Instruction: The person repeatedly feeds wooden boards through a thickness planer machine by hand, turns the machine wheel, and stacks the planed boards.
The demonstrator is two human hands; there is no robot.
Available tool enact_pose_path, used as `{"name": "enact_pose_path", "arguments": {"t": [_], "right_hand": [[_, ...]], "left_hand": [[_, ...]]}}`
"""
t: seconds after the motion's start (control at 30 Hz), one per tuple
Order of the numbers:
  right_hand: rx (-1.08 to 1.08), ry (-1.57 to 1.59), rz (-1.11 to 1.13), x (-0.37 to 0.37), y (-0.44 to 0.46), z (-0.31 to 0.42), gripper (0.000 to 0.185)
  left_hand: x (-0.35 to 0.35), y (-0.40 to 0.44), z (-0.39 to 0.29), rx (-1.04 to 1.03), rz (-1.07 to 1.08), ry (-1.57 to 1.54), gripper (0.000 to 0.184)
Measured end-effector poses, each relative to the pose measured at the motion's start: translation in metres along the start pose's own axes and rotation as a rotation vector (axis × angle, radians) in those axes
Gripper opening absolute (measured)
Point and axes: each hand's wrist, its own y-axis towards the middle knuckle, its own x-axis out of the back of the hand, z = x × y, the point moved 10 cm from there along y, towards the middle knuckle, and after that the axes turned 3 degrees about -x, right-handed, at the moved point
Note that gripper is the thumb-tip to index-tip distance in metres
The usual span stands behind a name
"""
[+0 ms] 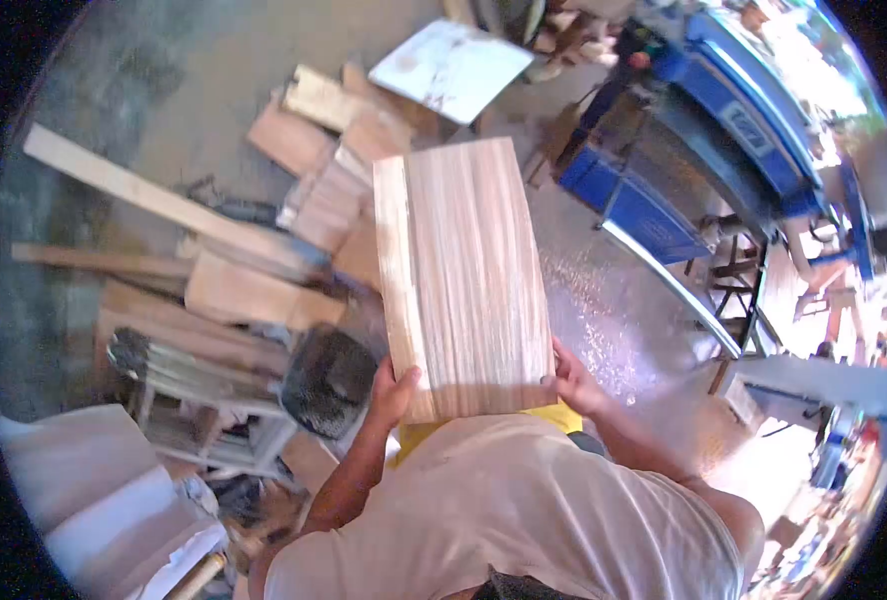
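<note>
Wood, solid-looking and so probably stiff, with little give under ordinary handling: a broad wooden board (474, 275), held up in front of the light shirt (524, 500), near end just over some yellow cloth (562, 417). Likely weighty enough to suit two hands, though hard to judge with the thickness hidden from above. Seems dry and dull rather than slick, so unlikely to slide; perhaps splintery along the edges. Best taken by both long sides, nearer the middle for balance, since a hold at the near end probably lets the far end dip. Gripped low on one long side by the left hand (396, 393), thumb over the edge, and at about the same level opposite by the right hand (576, 380), fingers partly hidden.

Looks roughly rectangular, streaked lengthwise in pinkish brown and pale tan, with a creamy strip down the left side and a darker band across the near end. Well apart from the other boards (249, 290) lying to the left.
</note>
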Motion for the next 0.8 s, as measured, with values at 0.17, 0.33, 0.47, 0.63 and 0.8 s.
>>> {"name": "enact_pose_path", "arguments": {"t": [0.17,0.33,0.47,0.63,0.8], "right_hand": [[-0.14,0.113,-0.353,0.037,0.024,0.051,0.054],[-0.019,0.15,-0.674,0.111,-0.01,0.062,0.047],[-0.053,0.158,-0.748,0.19,-0.046,0.058,0.045],[0.021,0.241,-0.851,0.298,-0.083,0.06,0.042],[-0.032,0.302,-0.855,0.397,-0.093,0.049,0.045]], "left_hand": [[-0.069,0.027,-0.137,-0.39,0.248,-0.012,0.046],[-0.15,0.048,-0.153,-0.317,0.337,-0.074,0.045],[-0.241,0.066,-0.136,-0.362,0.435,-0.017,0.043],[-0.366,0.078,-0.127,-0.219,0.477,0.08,0.043],[-0.478,0.093,-0.136,-0.159,0.574,0.1,0.041]]}}
